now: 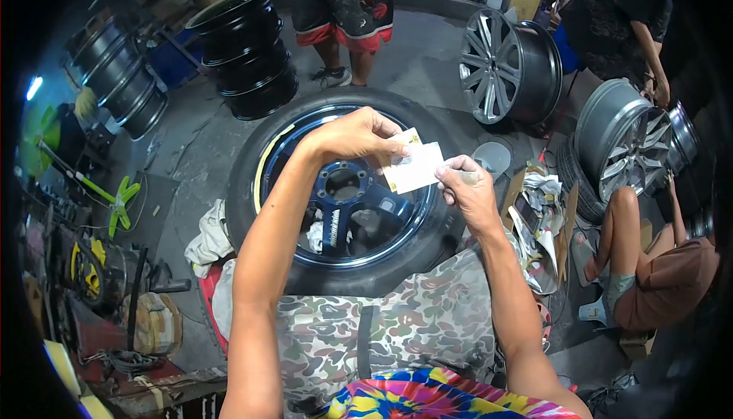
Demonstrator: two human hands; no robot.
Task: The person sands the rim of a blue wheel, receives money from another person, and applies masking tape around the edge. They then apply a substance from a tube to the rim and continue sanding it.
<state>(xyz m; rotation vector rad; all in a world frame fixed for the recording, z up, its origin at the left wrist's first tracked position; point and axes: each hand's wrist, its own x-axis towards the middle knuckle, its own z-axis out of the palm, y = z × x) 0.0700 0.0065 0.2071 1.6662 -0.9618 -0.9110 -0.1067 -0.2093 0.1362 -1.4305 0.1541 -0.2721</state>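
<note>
A small white card or piece of paper point(418, 167) with yellowish printed edges is held up between my two hands. My left hand point(366, 135) pinches its upper left part, fingers bent over it. At its right edge, the thumb and fingers of my right hand point(467, 186) close on it. Below the hands lies a tire point(343, 278) around a dark blue spoked wheel point(336, 224). A pale yellow strip point(271, 148) sits along the wheel's upper left rim.
Stacked black rims point(248, 52) stand behind at left, near a standing person point(343, 6). Silver wheels point(489, 67) stand at right, with a seated person point(664, 281). A box of scraps point(534, 228) is beside the tire. A green fan point(118, 201) is left.
</note>
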